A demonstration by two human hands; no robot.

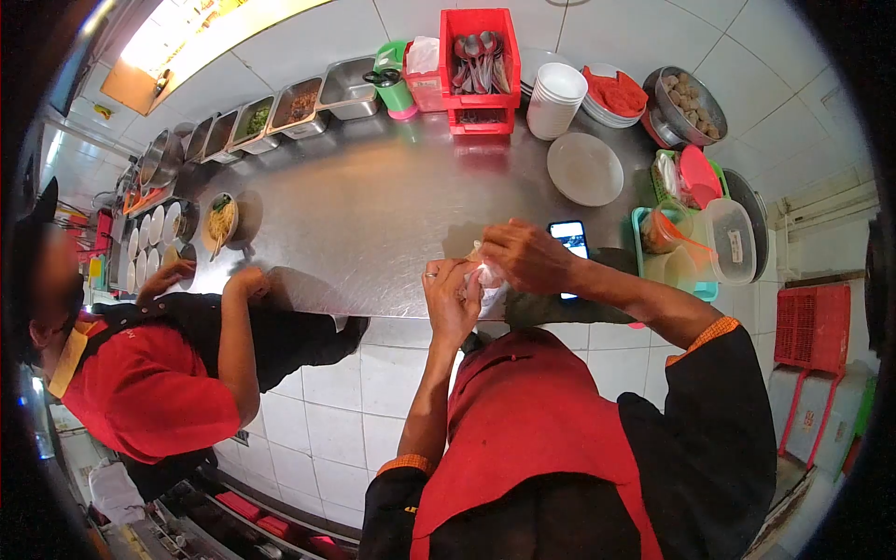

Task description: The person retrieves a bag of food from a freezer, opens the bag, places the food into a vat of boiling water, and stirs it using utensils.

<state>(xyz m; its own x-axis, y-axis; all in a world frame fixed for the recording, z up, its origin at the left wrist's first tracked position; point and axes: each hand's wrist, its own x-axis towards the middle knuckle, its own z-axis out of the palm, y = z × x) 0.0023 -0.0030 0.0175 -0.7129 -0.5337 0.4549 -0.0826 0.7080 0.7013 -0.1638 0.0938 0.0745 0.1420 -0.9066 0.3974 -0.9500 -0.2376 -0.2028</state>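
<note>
The left hand, a ring on one finger, curls its fingers closed around a small, crumpled, whitish packet above the near edge of a stainless-steel counter. The right hand meets it from the other side, fingers bent and pinched together at the packet's upper part. The packet looks thin and partly see-through, like plastic film, its surface wrinkled and bunched between the fingertips; its contents are too small and too covered to tell. A black phone with a lit screen lies just beside the right hand, near the same edge. Farther back sit a round, off-white plate and, toward the far edge, a stack of white bowls beside a red plastic caddy of metal spoons. A light blue plastic basket holding containers stands at the right end. Toward the left end, well apart from the packet, a co-worker in a red apron stands at the near edge, close to a bowl of yellow noodles.
</note>
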